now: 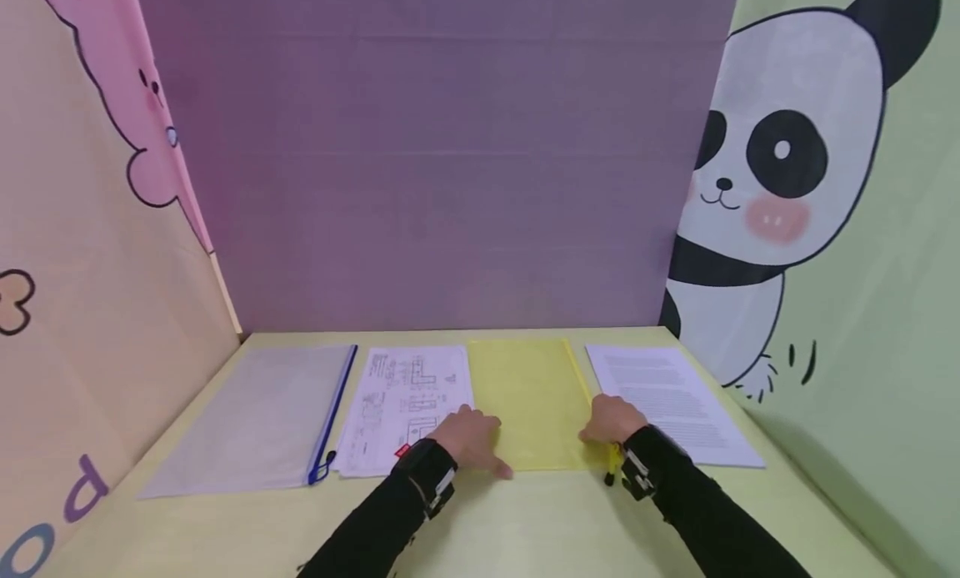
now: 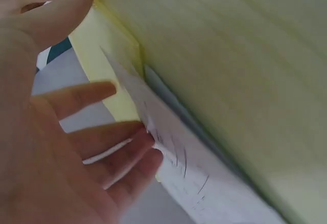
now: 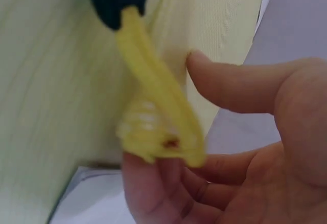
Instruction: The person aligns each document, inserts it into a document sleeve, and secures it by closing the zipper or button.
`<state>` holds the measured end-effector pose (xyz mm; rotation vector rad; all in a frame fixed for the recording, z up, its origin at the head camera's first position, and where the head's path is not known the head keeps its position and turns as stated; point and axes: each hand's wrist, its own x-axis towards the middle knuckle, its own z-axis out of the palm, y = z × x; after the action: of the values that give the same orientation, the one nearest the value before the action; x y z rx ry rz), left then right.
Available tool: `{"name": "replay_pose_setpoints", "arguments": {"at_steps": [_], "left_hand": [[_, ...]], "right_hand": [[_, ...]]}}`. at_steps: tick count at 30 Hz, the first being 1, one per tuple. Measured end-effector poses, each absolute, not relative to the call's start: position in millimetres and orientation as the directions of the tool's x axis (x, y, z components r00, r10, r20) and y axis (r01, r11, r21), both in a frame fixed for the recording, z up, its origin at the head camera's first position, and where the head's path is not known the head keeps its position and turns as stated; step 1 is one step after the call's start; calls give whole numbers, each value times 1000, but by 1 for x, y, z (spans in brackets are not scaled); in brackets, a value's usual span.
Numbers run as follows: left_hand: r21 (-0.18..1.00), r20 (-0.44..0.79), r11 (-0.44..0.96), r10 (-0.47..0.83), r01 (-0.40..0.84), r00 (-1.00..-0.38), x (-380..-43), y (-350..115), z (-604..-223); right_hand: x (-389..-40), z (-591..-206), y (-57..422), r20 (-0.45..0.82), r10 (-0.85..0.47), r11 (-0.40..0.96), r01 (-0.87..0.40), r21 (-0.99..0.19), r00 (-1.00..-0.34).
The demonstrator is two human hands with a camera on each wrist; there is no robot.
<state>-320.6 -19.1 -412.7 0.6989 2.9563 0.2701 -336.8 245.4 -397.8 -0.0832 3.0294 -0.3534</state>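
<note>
A yellow zip document folder [image 1: 534, 394] lies flat between my two hands. My left hand [image 1: 468, 440] rests at its lower left, thumb by the bottom edge and fingers spread over the printed drawing sheets [image 1: 405, 390]. In the left wrist view those fingers [image 2: 110, 142] are nearly straight and touch the paper. My right hand [image 1: 613, 419] is at the folder's lower right corner. In the right wrist view its thumb [image 3: 230, 83] meets the folder, apart from the loosely bent fingers, which touch the yellow zip end [image 3: 148, 132]. A dark-tipped yellow pull [image 3: 145, 55] hangs there.
A clear folder with a blue zip [image 1: 255, 424] lies at the left of the table [image 1: 540, 528]. A stack of text-printed sheets [image 1: 667, 403] lies at the right. A purple panel [image 1: 450, 161] closes off the back, with patterned walls at both sides.
</note>
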Motion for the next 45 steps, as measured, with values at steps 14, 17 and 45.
{"name": "replay_pose_setpoints", "arguments": {"at_steps": [14, 17, 45], "left_hand": [[103, 136, 744, 647, 660, -750, -312, -10, -409], [48, 173, 747, 647, 663, -742, -312, -6, -408], [331, 242, 795, 450, 509, -860, -323, -70, -405]], "right_hand": [[-335, -399, 253, -70, -30, 933, -3, -359, -997], [-336, -401, 257, -75, -21, 901, 13, -434, -997], [-324, -403, 232, -198, -230, 562, 36, -826, -953]]}}
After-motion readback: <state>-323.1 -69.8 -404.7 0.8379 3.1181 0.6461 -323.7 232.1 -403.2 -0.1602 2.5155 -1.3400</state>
